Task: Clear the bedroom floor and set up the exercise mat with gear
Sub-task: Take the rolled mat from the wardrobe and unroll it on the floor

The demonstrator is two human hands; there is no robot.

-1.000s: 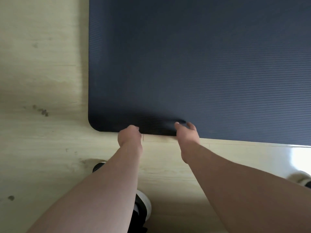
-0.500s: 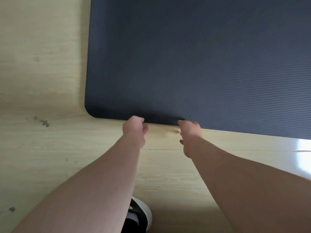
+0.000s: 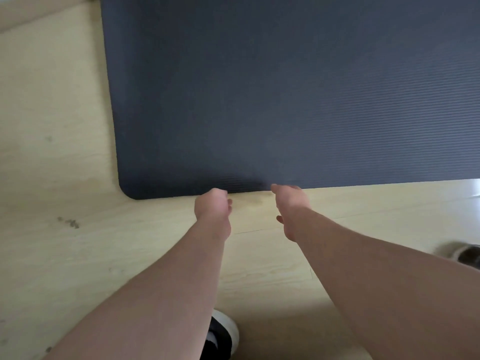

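Both hands at near edge of mat (image 3: 285, 94), flat on floor (image 3: 52, 126). L hand (image 3: 213, 207) curled, R hand (image 3: 291, 203) fingers bent; grip on edge unclear.

The exercise mat (image 3: 285, 94) looks like dark, matt foam, finely ribbed in thin parallel lines. The floor (image 3: 52, 178) is pale wood-grain board, smooth, with a glossy glare at the right edge of the frame and dark scuffs at left. The shoe (image 3: 223, 333) at bottom centre has a smooth white rim.
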